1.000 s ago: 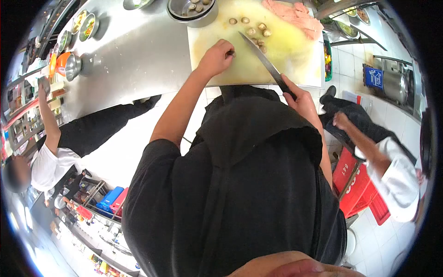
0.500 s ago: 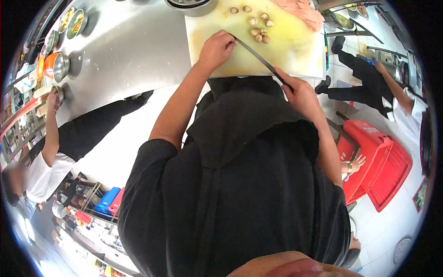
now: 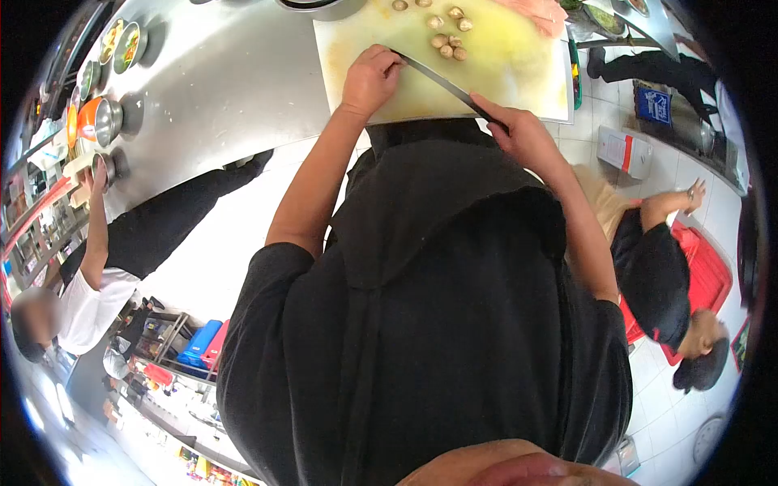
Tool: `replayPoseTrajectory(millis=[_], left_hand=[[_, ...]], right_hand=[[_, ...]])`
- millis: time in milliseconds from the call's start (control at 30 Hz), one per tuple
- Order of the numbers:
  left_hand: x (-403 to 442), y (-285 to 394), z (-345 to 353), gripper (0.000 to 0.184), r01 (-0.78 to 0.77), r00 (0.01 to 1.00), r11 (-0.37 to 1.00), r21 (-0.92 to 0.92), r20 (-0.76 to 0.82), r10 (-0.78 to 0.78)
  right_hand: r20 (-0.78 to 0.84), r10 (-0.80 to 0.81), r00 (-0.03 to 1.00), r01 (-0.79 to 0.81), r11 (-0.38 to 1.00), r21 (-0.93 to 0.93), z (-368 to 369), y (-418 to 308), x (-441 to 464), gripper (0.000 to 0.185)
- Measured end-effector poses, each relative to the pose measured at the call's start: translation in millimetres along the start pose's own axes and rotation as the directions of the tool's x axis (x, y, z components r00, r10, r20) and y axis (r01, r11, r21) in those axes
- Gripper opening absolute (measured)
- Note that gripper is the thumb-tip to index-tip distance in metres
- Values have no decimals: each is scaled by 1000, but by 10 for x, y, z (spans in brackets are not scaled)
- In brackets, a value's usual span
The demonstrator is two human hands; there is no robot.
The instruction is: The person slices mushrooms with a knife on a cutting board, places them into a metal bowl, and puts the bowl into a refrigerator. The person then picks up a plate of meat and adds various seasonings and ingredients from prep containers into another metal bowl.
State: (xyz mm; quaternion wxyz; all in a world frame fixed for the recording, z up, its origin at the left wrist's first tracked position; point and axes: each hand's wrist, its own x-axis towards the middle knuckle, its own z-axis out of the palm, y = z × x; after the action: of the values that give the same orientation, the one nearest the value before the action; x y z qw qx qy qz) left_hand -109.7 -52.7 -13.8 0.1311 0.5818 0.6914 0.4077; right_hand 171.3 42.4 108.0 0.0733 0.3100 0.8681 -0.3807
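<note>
My right hand grips the handle of a long knife, whose blade slants up and left across a yellowish-white cutting board. At the blade's far end is my left hand, its fingers curled together near the tip. Whatever those fingers pinch, if anything, is hidden. Several small brownish-white mushrooms lie loose on the board beyond the blade. Something pink and folded, perhaps raw meat or a cloth, covers the board's far right corner.
The board rests on a steel table. A round metal pan stands at its far side, and bowls of cut food line the left. One co-worker reaches over the table's left end; another is close on my right, by a red bin.
The view has shifted slightly. On my right a co-worker in black has come into view in front of the red bin. My hands and the knife keep nearly the same pose.
</note>
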Motion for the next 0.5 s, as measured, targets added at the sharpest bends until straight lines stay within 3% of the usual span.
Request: replayPoseTrajectory(millis=[100,233,400,500], left_hand=[[-9,43,9,14,-14,999,999,41,-31,15],[2,145,29,20,-123,987,989,77,-90,130],[121,109,30,24,-247,958,963,110,174,226],[173,79,29,21,-254,949,960,118,221,224]], right_hand=[[-75,-81,994,87,993,74,222,233,-26,60],[-24,-16,1000,18,998,68,262,325,-185,61],[12,58,998,-59,998,31,6,233,-515,61],[24,69,997,-73,977,200,-121,285,-765,61]])
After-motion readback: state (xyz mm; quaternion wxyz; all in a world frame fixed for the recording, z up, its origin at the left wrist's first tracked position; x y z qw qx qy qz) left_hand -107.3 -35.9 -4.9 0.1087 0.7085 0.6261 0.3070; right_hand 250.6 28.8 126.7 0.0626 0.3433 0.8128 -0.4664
